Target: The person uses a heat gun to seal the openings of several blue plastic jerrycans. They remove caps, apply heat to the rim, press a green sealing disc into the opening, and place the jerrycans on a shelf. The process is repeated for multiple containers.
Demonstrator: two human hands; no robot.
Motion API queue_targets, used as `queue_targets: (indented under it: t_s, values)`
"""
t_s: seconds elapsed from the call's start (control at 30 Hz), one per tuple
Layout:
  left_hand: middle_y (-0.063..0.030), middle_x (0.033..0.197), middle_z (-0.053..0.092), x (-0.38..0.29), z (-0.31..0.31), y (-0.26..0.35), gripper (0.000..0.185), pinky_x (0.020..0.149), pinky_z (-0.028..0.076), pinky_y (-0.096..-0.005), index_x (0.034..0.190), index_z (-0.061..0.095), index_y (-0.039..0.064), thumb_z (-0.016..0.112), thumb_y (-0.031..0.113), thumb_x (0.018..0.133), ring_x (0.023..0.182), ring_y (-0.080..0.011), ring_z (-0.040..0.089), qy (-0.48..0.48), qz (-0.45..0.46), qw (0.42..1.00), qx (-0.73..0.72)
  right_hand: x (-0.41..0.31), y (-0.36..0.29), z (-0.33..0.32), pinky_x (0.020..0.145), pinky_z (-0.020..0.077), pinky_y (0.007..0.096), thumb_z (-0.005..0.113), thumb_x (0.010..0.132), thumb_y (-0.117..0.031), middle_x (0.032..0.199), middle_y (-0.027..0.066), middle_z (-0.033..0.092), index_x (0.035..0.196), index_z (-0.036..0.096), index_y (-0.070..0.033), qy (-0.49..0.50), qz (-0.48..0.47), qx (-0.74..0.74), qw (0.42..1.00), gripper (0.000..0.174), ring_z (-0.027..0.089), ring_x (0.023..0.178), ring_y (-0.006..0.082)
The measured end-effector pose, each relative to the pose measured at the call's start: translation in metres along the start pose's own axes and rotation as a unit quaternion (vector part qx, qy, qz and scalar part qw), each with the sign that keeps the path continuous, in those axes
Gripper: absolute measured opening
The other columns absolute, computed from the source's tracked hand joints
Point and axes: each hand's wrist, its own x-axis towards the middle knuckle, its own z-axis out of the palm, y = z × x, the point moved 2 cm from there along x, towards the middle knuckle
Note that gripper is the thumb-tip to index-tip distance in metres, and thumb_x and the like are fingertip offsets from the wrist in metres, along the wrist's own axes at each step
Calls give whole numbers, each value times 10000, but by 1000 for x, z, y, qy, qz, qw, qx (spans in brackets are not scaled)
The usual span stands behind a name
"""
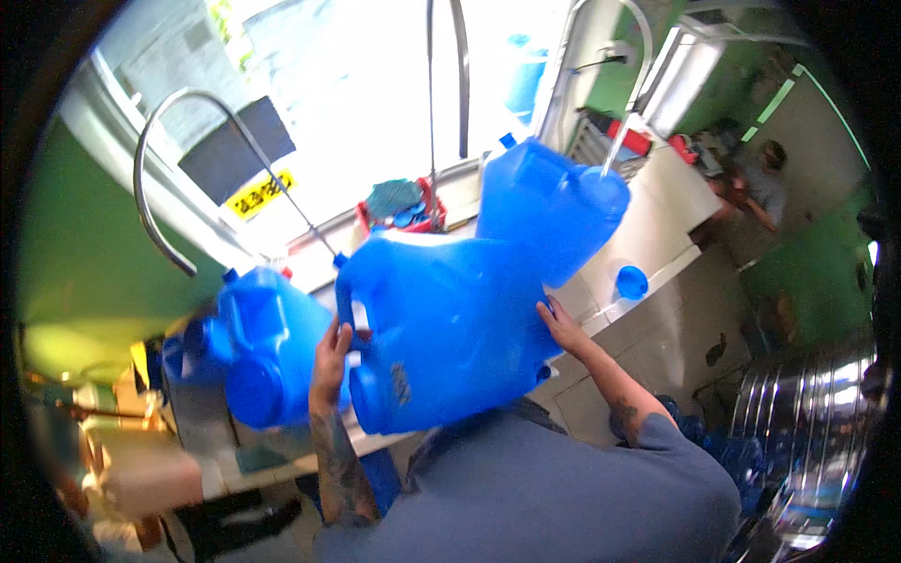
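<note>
A large blue plastic water jug (450,317) lies tilted in front of me, between both hands. My left hand (331,359) is at its left side, by the handle opening and the round cap. At its right edge, the fingers of my right hand (561,325) press on the jug's side. Behind to the right, another blue jug (542,204) stands below a curved metal spout. More blue jugs (264,331) stand on the left. A blue round cap (631,282) lies on the tiled counter at the right.
Curved metal pipes (151,176) rise along the window side. A red basket (401,211) holds a green cloth and blue caps. Cardboard boxes (141,471) are at the lower left. Another person (764,186) sits at the far right, beyond the tiled counter (665,186).
</note>
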Motion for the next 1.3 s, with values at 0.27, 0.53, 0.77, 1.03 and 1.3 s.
queue_targets:
  t_s: [0.27,0.53,0.77,1.03,1.3]
  values:
    - [-194,1140,699,49,93,77,605,868,580,-326,1523,352,29,584,282,1025,981,-218,702,70,21,986,-149,173,35,106,955,521,478,426,933,-778,1237,197,660,1436,519,-44,-329,117,2,937,894,640,1120,332]
    - [-159,1089,717,128,161,62,668,910,540,-310,1581,253,32,590,144,1015,1017,-170,682,133,49,988,-61,344,-29,162,907,505,511,617,907,-428,1096,251,661,1136,658,35,-12,-348,-496,795,518,630,1034,400]
    - [-146,1013,725,151,159,55,719,864,537,-291,1583,234,0,620,168,1000,941,-151,683,166,70,981,-68,358,-64,153,925,501,506,627,914,-431,1112,250,671,1184,646,9,-100,-274,-380,878,516,637,1056,392]
    - [-82,1028,708,168,157,47,682,792,517,-234,1572,276,-7,618,155,1005,899,-97,639,176,105,978,-46,333,-104,136,946,497,499,637,923,-433,1131,249,683,1239,633,-20,-105,-241,-225,938,520,644,1082,383]
    - [-212,1473,479,84,63,63,705,1178,328,-434,1506,380,-16,711,253,944,1400,-321,424,257,171,900,309,256,-64,75,1021,485,390,637,977,-167,1271,166,648,1319,601,-21,-46,-253,141,956,374,620,1178,280]
